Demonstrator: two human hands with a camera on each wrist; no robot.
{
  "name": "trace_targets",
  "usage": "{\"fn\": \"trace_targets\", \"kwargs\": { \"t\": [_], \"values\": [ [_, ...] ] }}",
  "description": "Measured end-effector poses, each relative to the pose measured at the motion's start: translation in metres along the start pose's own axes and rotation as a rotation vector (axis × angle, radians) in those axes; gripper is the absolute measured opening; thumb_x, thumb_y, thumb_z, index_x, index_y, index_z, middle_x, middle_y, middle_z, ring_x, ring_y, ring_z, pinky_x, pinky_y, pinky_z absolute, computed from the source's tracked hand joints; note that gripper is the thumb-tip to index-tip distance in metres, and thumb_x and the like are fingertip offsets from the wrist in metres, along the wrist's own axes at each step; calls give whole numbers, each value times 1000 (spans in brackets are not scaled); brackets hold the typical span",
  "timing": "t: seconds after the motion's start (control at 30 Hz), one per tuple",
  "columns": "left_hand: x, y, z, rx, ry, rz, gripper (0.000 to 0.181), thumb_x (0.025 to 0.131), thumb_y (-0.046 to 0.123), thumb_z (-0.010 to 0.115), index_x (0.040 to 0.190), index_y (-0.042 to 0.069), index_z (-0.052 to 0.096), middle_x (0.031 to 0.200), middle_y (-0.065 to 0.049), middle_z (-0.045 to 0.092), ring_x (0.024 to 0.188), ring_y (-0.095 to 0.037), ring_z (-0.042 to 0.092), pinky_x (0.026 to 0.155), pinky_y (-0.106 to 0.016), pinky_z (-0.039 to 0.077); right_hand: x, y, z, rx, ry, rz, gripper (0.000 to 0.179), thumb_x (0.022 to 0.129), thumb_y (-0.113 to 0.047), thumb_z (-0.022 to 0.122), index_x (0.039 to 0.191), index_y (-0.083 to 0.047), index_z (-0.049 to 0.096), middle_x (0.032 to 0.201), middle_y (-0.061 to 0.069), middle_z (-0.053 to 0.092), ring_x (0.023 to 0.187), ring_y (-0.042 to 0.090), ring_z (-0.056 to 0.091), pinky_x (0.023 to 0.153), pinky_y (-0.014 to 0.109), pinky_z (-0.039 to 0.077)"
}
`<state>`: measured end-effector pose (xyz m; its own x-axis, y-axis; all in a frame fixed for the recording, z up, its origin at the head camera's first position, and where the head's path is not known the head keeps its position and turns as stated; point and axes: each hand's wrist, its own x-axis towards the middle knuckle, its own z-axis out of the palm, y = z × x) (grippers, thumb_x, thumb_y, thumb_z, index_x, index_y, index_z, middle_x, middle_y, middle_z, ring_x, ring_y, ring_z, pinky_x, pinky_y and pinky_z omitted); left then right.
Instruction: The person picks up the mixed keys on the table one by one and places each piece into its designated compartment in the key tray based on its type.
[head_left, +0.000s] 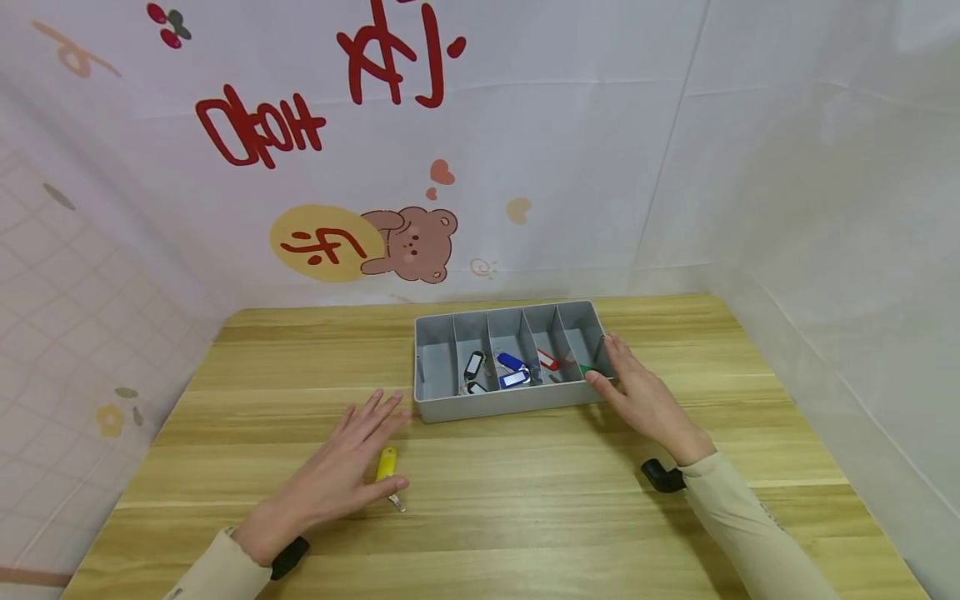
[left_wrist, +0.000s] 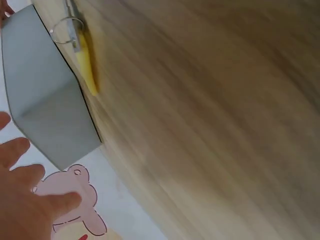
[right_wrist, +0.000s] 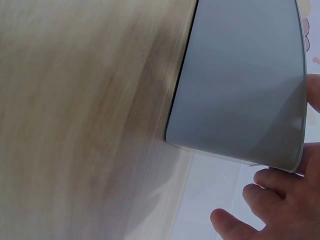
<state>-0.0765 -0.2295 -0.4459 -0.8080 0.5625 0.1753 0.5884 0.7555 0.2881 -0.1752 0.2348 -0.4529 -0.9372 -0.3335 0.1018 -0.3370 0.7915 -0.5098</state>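
Observation:
A grey divided box (head_left: 495,406) stands toward the back of the table. My right hand (head_left: 645,400) grips its right front corner, thumb over the front rim and fingers along the end wall. Near the box's left front corner, my left hand (head_left: 337,467) is spread over the table, holding nothing. Beneath its thumb side lies a yellow key tag (head_left: 386,462) with a metal ring, also visible in the left wrist view. Inside the box are black key tags (head_left: 473,364), blue key tags (head_left: 514,379), a red key tag (head_left: 548,359) and something green (head_left: 587,369), partly hidden by the front wall.
The wooden table (head_left: 510,517) extends in front of the box and to both sides. A white printed backdrop (head_left: 570,183) rises behind the table and along its sides. Black straps or mounts show at both wrists.

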Motion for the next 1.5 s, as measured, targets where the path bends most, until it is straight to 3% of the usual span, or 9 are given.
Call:
{"fn": "trace_targets", "kwargs": {
  "t": [0.17, 0.33, 0.5, 0.63, 0.8, 0.93, 1.17, 1.5],
  "values": [
    [-6, -4, 0, -55, -88, -22, 90, 88, 48, 81, 158, 9, 42, 170, -12, 24, 156, -39, 21, 116, -71, 22, 1, 1, 0, 0, 5, -10, 84, 108, -51, 50, 162, 5, 18, 169, 24, 18, 156, 42, 17, 119, 63, 24],
    [-11, -12, 3, -119, -109, -14, 89, 86, 44, 84, 158, 10, 44, 169, -11, 29, 154, -40, 24, 116, -72, 22, 1, 0, 0, -2, 8, -13, 84, 108, -50, 50, 162, 5, 18, 169, 24, 18, 156, 41, 17, 119, 63, 23],
    [-13, -18, 2, -161, -144, -10, 77, 87, 40, 84, 151, 9, 54, 163, -12, 40, 152, -40, 30, 116, -70, 23, 1, 0, 0, 1, 12, -15, 84, 108, -50, 50, 162, 5, 18, 169, 24, 19, 156, 42, 17, 120, 63, 23],
    [-14, -20, 3, -147, -156, 27, 62, 88, 36, 83, 141, 11, 64, 155, -11, 51, 146, -37, 42, 114, -64, 34, 2, 0, 0, -2, 13, -13, 84, 108, -50, 50, 162, 5, 18, 169, 24, 19, 156, 42, 17, 120, 62, 23],
    [-16, -21, 2, -158, -162, 23, 47, 88, 32, 84, 131, 17, 71, 139, 2, 62, 132, -25, 56, 106, -52, 48, 2, 0, 0, -4, 11, -6, 85, 107, -51, 50, 162, 6, 18, 169, 24, 18, 156, 42, 17, 120, 62, 23],
    [-17, -23, 2, -181, -163, 30, 43, 88, 29, 85, 128, 21, 73, 130, 11, 63, 124, -17, 59, 103, -47, 51, 1, 0, 0, -9, 10, -6, 85, 107, -51, 50, 162, 6, 18, 169, 24, 18, 156, 42, 17, 120, 62, 23],
    [-18, -25, 3, -192, -141, 139, 25, 92, 22, 81, 116, 20, 78, 124, 6, 65, 116, -19, 61, 95, -44, 54, 0, 1, 0, -7, 9, -6, 84, 108, -51, 50, 162, 6, 19, 169, 23, 18, 156, 42, 17, 120, 62, 23],
    [-12, -25, 8, -189, -74, 182, 13, 88, 11, 83, 96, 21, 81, 115, 4, 69, 107, -18, 64, 88, -37, 57, 0, 2, 0, 6, 2, 8, 85, 107, -53, 49, 163, 3, 17, 170, 22, 16, 156, 41, 16, 120, 62, 23]
  ]
}}
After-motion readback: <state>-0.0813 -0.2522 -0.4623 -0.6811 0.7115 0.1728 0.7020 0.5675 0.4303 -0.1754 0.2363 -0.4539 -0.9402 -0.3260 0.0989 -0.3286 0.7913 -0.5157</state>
